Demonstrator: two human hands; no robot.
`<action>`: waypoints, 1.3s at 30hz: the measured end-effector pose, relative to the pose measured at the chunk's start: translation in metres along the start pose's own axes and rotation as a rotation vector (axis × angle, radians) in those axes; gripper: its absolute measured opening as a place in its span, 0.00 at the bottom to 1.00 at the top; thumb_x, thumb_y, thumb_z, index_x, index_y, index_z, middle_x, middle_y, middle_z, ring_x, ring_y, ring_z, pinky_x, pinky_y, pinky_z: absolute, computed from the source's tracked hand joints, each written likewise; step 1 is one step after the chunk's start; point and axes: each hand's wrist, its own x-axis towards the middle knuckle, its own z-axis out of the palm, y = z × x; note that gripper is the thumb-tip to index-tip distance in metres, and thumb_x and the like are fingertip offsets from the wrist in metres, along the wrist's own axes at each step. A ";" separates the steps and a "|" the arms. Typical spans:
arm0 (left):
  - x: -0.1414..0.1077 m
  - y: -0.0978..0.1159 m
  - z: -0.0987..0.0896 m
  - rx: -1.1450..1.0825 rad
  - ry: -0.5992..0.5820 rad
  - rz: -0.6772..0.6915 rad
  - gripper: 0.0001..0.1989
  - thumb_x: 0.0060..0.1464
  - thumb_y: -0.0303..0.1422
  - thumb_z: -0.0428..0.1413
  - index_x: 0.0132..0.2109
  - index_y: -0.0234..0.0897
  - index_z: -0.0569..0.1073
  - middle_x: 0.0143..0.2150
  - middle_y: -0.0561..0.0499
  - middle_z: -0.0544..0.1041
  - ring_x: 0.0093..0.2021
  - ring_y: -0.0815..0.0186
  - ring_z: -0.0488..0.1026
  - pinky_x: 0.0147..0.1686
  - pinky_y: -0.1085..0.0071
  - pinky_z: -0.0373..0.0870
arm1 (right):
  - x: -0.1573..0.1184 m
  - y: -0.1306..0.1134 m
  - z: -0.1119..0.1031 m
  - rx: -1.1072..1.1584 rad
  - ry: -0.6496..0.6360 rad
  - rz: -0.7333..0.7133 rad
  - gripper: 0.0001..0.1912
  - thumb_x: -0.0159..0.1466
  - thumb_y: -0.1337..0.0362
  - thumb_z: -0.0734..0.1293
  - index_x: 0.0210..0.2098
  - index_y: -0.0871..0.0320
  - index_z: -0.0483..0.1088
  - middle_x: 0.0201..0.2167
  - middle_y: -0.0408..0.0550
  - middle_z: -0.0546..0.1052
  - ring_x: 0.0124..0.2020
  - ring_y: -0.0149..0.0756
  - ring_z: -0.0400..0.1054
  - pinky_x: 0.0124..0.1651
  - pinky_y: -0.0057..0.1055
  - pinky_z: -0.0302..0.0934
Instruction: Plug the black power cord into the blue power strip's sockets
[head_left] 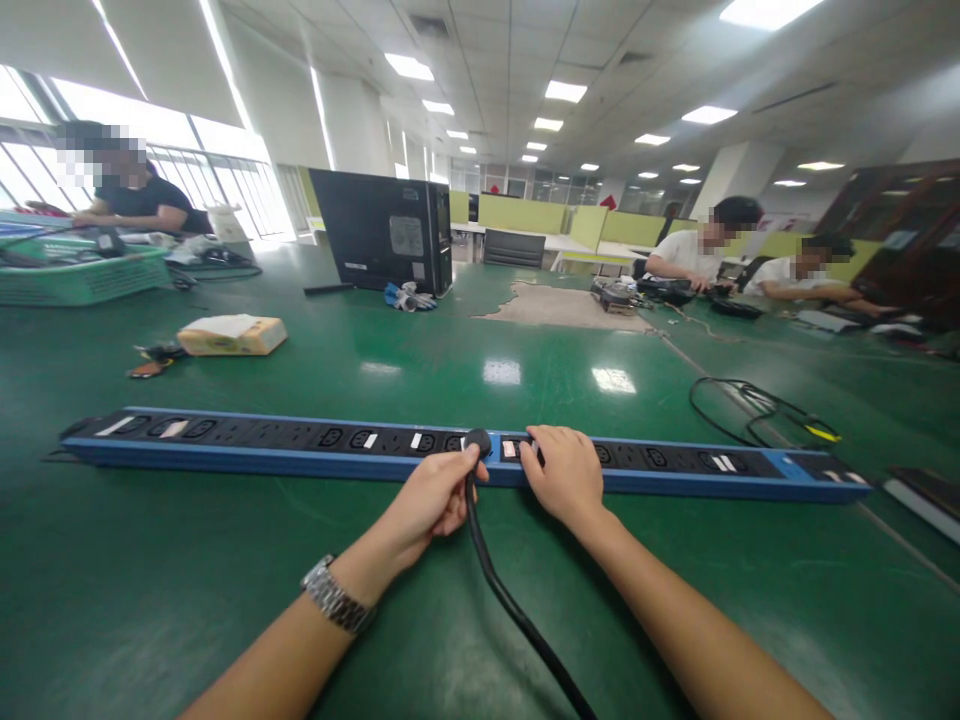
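A long blue power strip [262, 462] with black sockets and small white labels lies across the green table in front of me. Near its middle, my left hand [439, 490] is closed, thumb and fingers pinching a black power cord [499, 585] just below its round black end [478, 441]. Whether that end is fixed to the strip or only rests against it, I cannot tell. The cord bends down toward me and leaves the bottom of the view. Just right of the middle, my right hand [564, 470] grips the strip, fingers curled over its top.
Behind the strip are a tissue pack [232, 335], a black computer tower [382, 230], gloves [410, 296] and a green basket [82, 275]. A coiled black cable [750, 410] lies at right, near a dark flat object [926, 503]. Several people sit farther back.
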 end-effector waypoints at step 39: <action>0.021 0.004 0.015 0.039 0.013 -0.087 0.25 0.53 0.45 0.53 0.14 0.36 0.61 0.06 0.57 0.54 0.06 0.75 0.51 0.09 0.78 0.42 | -0.003 0.001 0.002 -0.031 0.038 -0.035 0.18 0.68 0.59 0.56 0.48 0.58 0.72 0.45 0.50 0.78 0.48 0.39 0.67 0.54 0.36 0.51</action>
